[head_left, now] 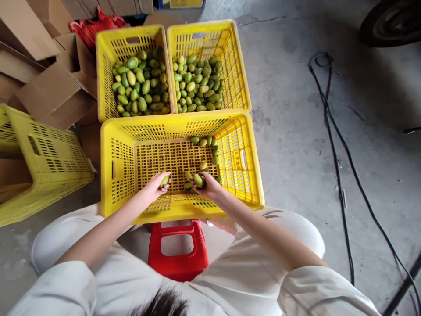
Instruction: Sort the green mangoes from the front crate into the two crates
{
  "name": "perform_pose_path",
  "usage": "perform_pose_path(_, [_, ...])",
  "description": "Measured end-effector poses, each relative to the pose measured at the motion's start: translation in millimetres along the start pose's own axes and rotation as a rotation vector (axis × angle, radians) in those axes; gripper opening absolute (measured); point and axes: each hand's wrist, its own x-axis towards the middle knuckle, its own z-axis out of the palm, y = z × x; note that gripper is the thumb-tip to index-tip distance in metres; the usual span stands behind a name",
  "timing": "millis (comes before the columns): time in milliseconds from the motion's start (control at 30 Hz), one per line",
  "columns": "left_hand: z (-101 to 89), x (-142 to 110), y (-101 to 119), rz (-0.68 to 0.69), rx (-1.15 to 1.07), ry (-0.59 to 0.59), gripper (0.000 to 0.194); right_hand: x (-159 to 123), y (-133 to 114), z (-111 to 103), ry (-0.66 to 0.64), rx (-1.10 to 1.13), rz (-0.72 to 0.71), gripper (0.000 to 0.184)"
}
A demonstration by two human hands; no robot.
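In the head view, the near yellow crate [110,175] sits between my knees. My left hand [157,186] is inside it, fingers closed around a green oval fruit [165,180]. To its right, my right hand [208,186] grips another green oval fruit [198,180], just above several loose fruits at the crate's near side. More green fruits [215,151] lie along the right end of the crate floor. Part of each held fruit is covered by fingers.
Behind stand a left crate [102,83] and a right crate [235,57], both holding many green and yellowish fruits. Cardboard boxes [49,94] and another yellow crate [55,153] are at left. A red stool [177,265] is below me; a black cable [345,149] crosses the floor at right.
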Motion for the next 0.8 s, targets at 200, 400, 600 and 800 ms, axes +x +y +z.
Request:
perform_pose_path(200, [-2.0,-4,5,0.032,-0.01,-0.025,0.018,-15,-86,29,-0.111,0.069,-0.311,0.016])
perform_pose_path(400, [-1.2,-4,4,0.023,-0.043,0.012,0.014,-44,-97,44,-0.311,0.058,-0.784,0.045])
perform_pose_path(600, [-0.7,-8,16,-0.005,-0.151,0.084,0.009,-9,31,-27,0.273,-1.117,-0.532,0.046])
perform_pose_path(800, [5.3,-21,123,0.328,-0.334,0.026,0.01,16,56,-54,0.356,-1.497,-0.304,0.029])
